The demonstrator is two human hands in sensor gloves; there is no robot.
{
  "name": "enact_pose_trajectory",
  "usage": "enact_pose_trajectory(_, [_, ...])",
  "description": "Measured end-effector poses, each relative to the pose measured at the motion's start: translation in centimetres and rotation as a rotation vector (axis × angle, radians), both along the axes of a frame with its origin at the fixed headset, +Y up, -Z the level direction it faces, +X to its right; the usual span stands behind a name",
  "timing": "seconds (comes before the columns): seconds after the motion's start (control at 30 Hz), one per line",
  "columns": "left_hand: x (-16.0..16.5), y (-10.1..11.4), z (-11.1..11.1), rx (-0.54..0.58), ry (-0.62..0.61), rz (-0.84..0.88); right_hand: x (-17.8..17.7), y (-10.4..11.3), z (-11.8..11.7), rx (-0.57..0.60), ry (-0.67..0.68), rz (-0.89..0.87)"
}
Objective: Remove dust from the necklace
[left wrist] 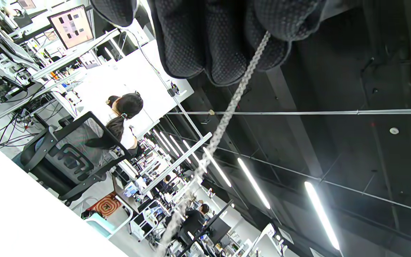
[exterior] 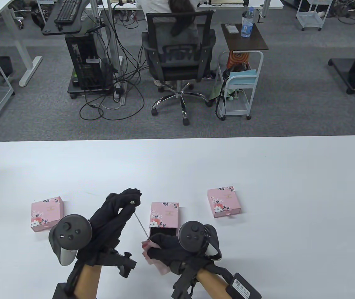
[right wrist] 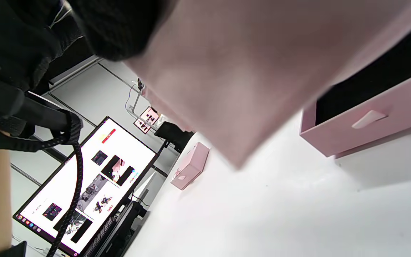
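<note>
My left hand (exterior: pixel 127 199) pinches one end of a thin silver necklace chain (exterior: pixel 140 223), raised above the table. The chain runs taut down and right to my right hand (exterior: pixel 161 249), which holds a pink cloth (exterior: pixel 157 264) wrapped around the chain's lower part. In the left wrist view the chain (left wrist: pixel 227 117) hangs from my gloved fingertips (left wrist: pixel 223 46). In the right wrist view the pink cloth (right wrist: pixel 234 78) fills the upper middle, held by my fingers (right wrist: pixel 116 28). The middle pink floral box (exterior: pixel 164 214) has its black-lined drawer (exterior: pixel 163 232) pulled open next to my right hand; the drawer also shows in the right wrist view (right wrist: pixel 369 107).
A closed pink floral box (exterior: pixel 46 213) lies to the left of my left hand and another (exterior: pixel 224 201) to the right. The white table (exterior: pixel 258 174) stretches beyond them. An office chair with a seated person (exterior: pixel 179 53) stands past the table's far edge.
</note>
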State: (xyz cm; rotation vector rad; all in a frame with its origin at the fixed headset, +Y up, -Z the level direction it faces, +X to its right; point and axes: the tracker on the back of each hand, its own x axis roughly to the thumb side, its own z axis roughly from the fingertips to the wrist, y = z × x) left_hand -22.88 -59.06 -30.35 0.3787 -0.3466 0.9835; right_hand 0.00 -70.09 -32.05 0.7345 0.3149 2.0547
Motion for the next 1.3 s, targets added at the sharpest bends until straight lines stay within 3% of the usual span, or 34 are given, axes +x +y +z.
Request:
enact_pose_trajectory(0.43, [-0.1, 0.8, 0.9, 0.044, 0.003, 0.023, -0.4, -0.2, 0.3, 0.010, 0.012, 0.031])
enact_pose_trajectory(0.6, [0.0, 1.0, 1.2, 0.055, -0.005, 0.023, -0.4, -0.7, 0.1, -0.052, 0.030, -0.009])
enact_pose_trajectory(1.3, [0.0, 1.9, 2.2, 0.091, -0.058, 0.080, -1.5, -2.2, 0.5, -0.035, 0.098, 0.162])
